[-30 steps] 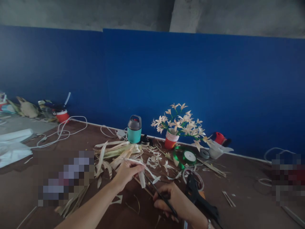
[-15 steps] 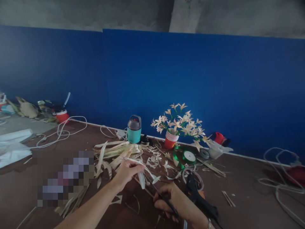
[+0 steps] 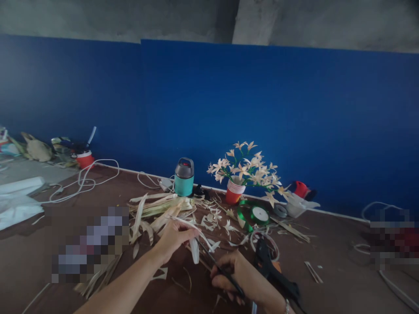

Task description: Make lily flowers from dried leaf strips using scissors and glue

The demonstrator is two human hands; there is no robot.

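Note:
My left hand [image 3: 173, 237] pinches a pale dried leaf strip [image 3: 194, 249] that hangs down from its fingertips. My right hand [image 3: 234, 274] is closed round black scissors [image 3: 216, 265], whose blades reach up to the strip's right edge. Both hands work low in the view above a brown table [image 3: 327, 270]. A pile of dried husk leaves [image 3: 160, 209] lies just beyond my left hand. Small cut leaf flowers [image 3: 214, 218] are scattered behind the strip.
A black glue gun [image 3: 275, 272] lies right of my right hand. Farther back stand a red cup of leaf flowers [image 3: 244, 174], a teal jar [image 3: 184, 176], green ribbon spools [image 3: 253, 214] and white cables [image 3: 81, 181]. A blue wall closes off the table's far edge.
The strip in my left hand has turned and narrowed slightly as the scissors work at it. Both hands stay in nearly the same place.

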